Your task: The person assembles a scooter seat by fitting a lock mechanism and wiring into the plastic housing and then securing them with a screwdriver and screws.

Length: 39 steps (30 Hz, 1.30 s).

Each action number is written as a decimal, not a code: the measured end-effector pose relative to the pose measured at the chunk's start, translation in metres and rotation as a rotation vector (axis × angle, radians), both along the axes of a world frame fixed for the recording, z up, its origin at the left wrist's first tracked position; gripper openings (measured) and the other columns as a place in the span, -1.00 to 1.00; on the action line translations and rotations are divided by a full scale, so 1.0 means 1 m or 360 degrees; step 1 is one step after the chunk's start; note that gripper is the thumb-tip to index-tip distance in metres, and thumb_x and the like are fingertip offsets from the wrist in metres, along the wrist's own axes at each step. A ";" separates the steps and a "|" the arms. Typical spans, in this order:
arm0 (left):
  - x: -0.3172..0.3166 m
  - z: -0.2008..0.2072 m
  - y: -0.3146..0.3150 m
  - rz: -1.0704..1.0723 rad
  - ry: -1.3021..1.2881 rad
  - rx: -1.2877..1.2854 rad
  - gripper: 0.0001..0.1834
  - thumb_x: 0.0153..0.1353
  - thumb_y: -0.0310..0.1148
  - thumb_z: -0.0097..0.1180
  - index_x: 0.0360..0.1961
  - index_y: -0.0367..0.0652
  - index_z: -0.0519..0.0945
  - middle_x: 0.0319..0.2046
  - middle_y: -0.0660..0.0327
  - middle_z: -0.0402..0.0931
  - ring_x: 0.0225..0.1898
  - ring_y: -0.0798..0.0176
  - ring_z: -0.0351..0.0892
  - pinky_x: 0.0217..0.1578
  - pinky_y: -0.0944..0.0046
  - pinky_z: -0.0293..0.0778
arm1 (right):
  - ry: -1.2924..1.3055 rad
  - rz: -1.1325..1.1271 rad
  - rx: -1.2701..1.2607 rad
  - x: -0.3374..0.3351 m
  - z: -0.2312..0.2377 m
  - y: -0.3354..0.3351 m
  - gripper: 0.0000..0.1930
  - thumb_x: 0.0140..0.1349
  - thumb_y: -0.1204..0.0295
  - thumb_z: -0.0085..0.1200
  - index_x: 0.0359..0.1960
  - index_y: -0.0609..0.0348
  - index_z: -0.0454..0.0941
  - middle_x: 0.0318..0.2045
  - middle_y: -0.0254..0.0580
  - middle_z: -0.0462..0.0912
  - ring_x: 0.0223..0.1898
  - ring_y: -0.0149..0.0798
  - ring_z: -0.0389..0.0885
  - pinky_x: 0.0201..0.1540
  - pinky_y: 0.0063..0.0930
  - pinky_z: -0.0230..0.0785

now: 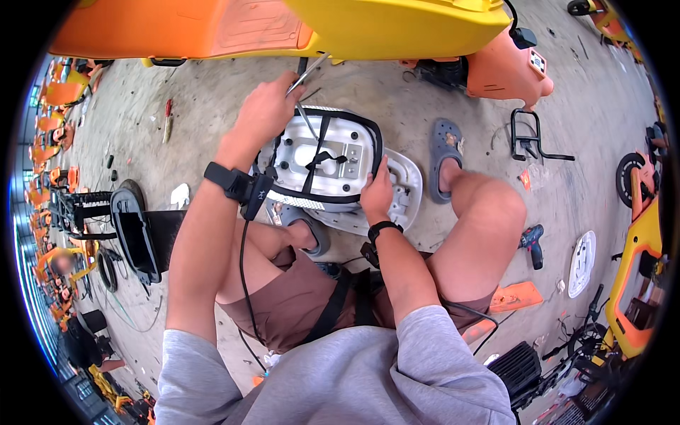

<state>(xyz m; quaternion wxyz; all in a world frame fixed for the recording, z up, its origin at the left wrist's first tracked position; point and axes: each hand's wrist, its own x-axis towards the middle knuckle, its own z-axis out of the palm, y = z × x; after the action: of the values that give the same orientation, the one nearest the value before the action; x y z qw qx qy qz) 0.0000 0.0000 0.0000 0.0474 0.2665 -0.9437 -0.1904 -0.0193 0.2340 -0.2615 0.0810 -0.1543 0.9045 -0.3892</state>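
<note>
My left hand (265, 113) is closed round a shiny metal tool (309, 73) with two long slim arms set at an angle; I cannot make out its kind. One arm points up toward the yellow scooter body, the other down over a white plastic shell (287, 159). That shell has a black rim, crossed black straps and several dark round fittings inside. My right hand (377, 191) grips its right rim, fingers over the edge. Partly under the shell lies a second white plastic piece (409, 180). Both pieces are between my legs.
A yellow and orange scooter body (397, 32) spans the far side. To the right are a black metal frame (525, 138), a cordless drill (533, 244), a white panel (582, 263) and an orange panel (517, 296). A red-handled screwdriver (168, 110) and a black open housing (134, 237) lie left.
</note>
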 end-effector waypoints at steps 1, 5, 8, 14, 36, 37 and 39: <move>-0.001 0.000 0.000 0.0000 -0.0030 -0.0065 -0.66 0.28 -0.24 0.04 -0.01 -0.20 0.51 -0.33 -0.18 0.58 -0.23 -0.24 0.55 -0.20 -0.06 0.45 | 0.0002 -0.0006 0.0004 -0.001 0.000 -0.001 -0.30 0.24 0.50 0.02 0.41 0.06 0.02 0.16 0.10 0.43 0.00 0.16 0.49 0.03 -0.04 0.36; -0.002 -0.016 0.012 0.0090 0.0167 -0.0021 -0.75 0.28 -0.29 0.00 -0.13 -0.22 0.53 -0.34 -0.14 0.59 -0.24 -0.25 0.55 -0.22 -0.09 0.44 | 0.0015 -0.0011 0.0061 -0.005 0.000 0.013 -0.31 0.25 0.50 0.00 0.41 0.06 0.02 0.16 0.08 0.43 0.00 0.16 0.49 0.02 -0.04 0.37; -0.005 -0.027 0.020 0.0270 0.0228 -0.0183 -0.72 0.25 -0.20 0.05 -0.27 -0.22 0.54 -0.40 -0.06 0.60 -0.26 -0.20 0.57 -0.26 -0.04 0.45 | 0.0032 -0.0005 0.0031 -0.001 0.002 0.006 -0.31 0.25 0.50 -0.01 0.41 0.05 0.02 0.16 0.06 0.43 0.00 0.16 0.49 0.01 -0.04 0.37; 0.000 0.009 0.024 0.0121 -0.0056 0.0079 -0.50 0.11 0.14 0.08 -0.40 -0.16 0.55 -0.50 0.13 0.59 -0.36 -0.04 0.60 -0.31 0.07 0.48 | -0.0098 0.0018 0.0048 0.000 0.007 -0.001 -0.31 0.26 0.49 -0.02 0.42 0.05 0.00 0.17 0.04 0.43 0.00 0.15 0.49 0.02 -0.06 0.38; 0.014 0.008 0.006 -0.0069 0.0028 -0.0353 -0.79 0.14 -0.39 0.08 -0.28 -0.25 0.67 -0.34 -0.09 0.59 -0.25 -0.19 0.56 -0.14 -0.03 0.48 | -0.0277 0.0055 0.0312 -0.007 0.019 0.002 -0.26 0.29 0.38 0.00 0.45 -0.07 -0.10 0.20 -0.06 0.42 0.02 0.09 0.54 -0.03 -0.08 0.44; 0.014 0.010 0.008 0.0029 -0.0084 -0.0259 -0.80 0.14 -0.38 0.08 -0.30 -0.24 0.68 -0.34 -0.09 0.60 -0.25 -0.20 0.56 -0.15 -0.05 0.48 | -0.0269 0.0052 0.0309 -0.007 0.018 0.003 -0.26 0.29 0.38 0.00 0.45 -0.07 -0.10 0.20 -0.06 0.42 0.01 0.09 0.54 -0.03 -0.08 0.44; 0.014 0.011 0.013 0.0021 -0.0080 -0.0307 -0.79 0.15 -0.35 0.10 -0.28 -0.22 0.67 -0.35 -0.10 0.60 -0.26 -0.23 0.57 -0.19 -0.08 0.49 | -0.0263 0.0056 0.0318 -0.006 0.017 0.003 -0.26 0.29 0.38 0.00 0.45 -0.08 -0.10 0.20 -0.06 0.43 0.02 0.08 0.54 -0.04 -0.08 0.44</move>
<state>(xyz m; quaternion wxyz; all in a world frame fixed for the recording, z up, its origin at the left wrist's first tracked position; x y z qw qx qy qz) 0.0142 0.0126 0.0115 0.0504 0.2715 -0.9567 -0.0918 -0.0256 0.2366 -0.2446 0.1770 -0.1288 0.9261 -0.3072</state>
